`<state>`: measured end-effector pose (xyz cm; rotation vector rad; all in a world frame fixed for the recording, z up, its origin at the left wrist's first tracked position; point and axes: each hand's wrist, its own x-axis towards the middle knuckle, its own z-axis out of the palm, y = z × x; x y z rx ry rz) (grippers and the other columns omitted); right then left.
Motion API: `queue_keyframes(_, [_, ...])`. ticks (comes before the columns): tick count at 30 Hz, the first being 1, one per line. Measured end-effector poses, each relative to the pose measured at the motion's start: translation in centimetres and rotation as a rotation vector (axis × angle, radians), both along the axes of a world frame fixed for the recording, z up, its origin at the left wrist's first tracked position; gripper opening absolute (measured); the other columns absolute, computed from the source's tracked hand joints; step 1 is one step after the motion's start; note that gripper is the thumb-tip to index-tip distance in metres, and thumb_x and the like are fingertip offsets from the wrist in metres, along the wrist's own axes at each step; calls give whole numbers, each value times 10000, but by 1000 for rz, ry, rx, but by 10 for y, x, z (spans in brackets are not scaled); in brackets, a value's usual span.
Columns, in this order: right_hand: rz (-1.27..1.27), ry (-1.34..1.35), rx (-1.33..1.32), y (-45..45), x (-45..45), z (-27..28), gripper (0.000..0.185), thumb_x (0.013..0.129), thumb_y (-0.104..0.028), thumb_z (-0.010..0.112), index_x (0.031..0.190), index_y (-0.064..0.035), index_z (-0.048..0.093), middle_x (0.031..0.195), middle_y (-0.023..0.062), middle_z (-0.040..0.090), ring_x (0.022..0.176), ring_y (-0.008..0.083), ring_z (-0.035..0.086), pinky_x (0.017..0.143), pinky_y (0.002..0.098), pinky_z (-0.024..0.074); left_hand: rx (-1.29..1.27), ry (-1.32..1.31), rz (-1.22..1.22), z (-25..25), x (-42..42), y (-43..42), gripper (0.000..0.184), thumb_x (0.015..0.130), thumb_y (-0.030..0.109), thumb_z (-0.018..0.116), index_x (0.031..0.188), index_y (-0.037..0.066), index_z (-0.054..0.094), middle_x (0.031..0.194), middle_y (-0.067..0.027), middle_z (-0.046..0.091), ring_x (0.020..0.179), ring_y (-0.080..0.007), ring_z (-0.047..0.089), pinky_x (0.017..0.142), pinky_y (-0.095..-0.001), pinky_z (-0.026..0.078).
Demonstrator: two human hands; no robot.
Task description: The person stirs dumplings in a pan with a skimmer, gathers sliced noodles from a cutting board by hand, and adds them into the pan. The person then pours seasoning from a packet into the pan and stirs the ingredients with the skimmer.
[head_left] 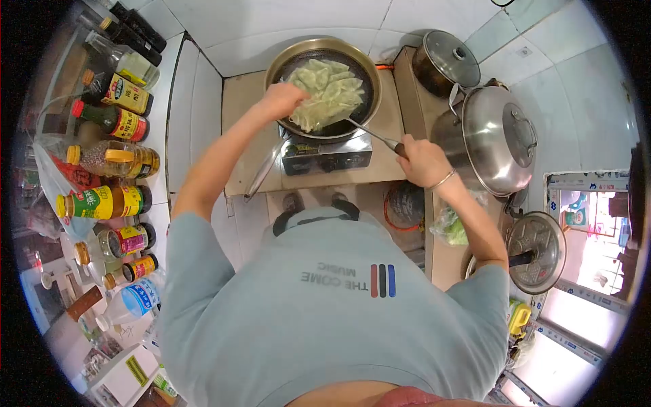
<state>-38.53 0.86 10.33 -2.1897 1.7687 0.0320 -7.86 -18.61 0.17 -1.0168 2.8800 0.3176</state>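
Observation:
A wide pan (375,76) sits on a portable stove (327,156), with a pile of pale green folded dough pieces (330,91), perhaps dumplings, inside it. My left hand (283,100) is over the pan's left rim, its fingers drawn together at the edge of the pile. Whatever those fingers hold, if anything, is hidden. My right hand (425,161) is wrapped round the dark handle of a metal utensil (375,135). The utensil's thin shaft reaches over the pan's lower right rim, and its far end is hidden at the dough pieces.
The pan's long handle (266,169) points down and left. At right stand a large lidded steel pot (498,139), a smaller dark pot (447,62) and a glass lid (536,252). Several sauce bottles (112,202) line the left side. A bag of greens (456,227) lies below my right forearm.

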Motion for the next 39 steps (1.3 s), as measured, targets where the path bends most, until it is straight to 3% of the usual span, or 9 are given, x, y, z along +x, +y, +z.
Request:
queue_keyframes(2, [-47, -11, 33, 4, 5, -23, 232, 792, -170, 620, 897, -5, 494, 776, 212, 608, 764, 422, 591, 646, 496, 473, 96, 71, 392, 31, -4, 8, 264, 797, 259, 670, 1045, 172, 687, 1085, -114, 641, 1037, -302, 585, 828, -417, 487])
queue_keyframes(3, [-64, -37, -19, 6, 8, -39, 230, 794, -172, 617, 895, -3, 499, 797, 221, 607, 770, 421, 592, 649, 494, 475, 94, 69, 393, 29, 1, 8, 264, 797, 259, 670, 1045, 172, 687, 1085, -114, 641, 1037, -302, 585, 828, -417, 487])
queue_keyframes(5, [-117, -77, -82, 5, 17, -57, 223, 802, -177, 612, 891, 0, 509, 819, 235, 602, 769, 417, 601, 659, 485, 487, -442, 337, 284, 16, 16, 10, 198, 803, 218, 654, 970, 133, 718, 1290, -144, 531, 1245, -347, 437, 989, -450, 383])
queue_keyframes(8, [-134, -58, -143, -4, 32, -72, 224, 802, -162, 612, 863, 37, 529, 726, 219, 623, 680, 388, 634, 635, 467, 519, -216, 581, 472, 3, 31, 17, 178, 809, 224, 654, 906, 96, 730, 1410, -170, 401, 1335, -403, 289, 1066, -481, 276])
queue_keyframes(14, [-115, -129, -253, -36, 49, -111, 265, 827, -186, 608, 918, 38, 499, 702, 216, 616, 676, 389, 633, 603, 457, 518, -206, 739, 741, -9, 67, 75, 209, 830, 253, 648, 917, 79, 722, 1380, -186, 432, 1294, -396, 355, 1057, -449, 302])
queue_keyframes(22, [-166, -252, -230, -75, 64, -123, 281, 859, -196, 573, 965, 52, 496, 725, 259, 612, 696, 436, 607, 629, 492, 500, -173, 688, 1011, -34, 123, 153, 232, 855, 255, 628, 906, 43, 706, 1332, -181, 483, 1249, -338, 426, 1030, -407, 337])
queue_keyframes(28, [-279, -559, -134, -87, 55, -111, 282, 839, -230, 595, 842, 46, 541, 760, 265, 607, 735, 431, 606, 654, 465, 475, -162, 673, 1128, -47, 141, 187, 260, 855, 277, 635, 917, 33, 698, 1300, -197, 514, 1184, -337, 504, 977, -392, 394])
queue_keyframes(34, [-189, -602, -320, -83, 13, -64, 340, 815, -264, 634, 974, 30, 574, 865, 261, 632, 851, 398, 629, 736, 422, 494, -109, 681, 1171, -47, 142, 197, 259, 870, 271, 623, 999, 55, 684, 1282, -178, 533, 1163, -323, 524, 955, -391, 416])
queue_keyframes(39, [-64, -319, -126, -67, -20, 37, 298, 786, -213, 658, 982, 7, 612, 871, 218, 648, 843, 382, 629, 746, 406, 502, -94, 807, 1156, -59, 144, 194, 253, 890, 237, 604, 1067, 68, 666, 1244, -160, 564, 1122, -275, 557, 898, -345, 458])
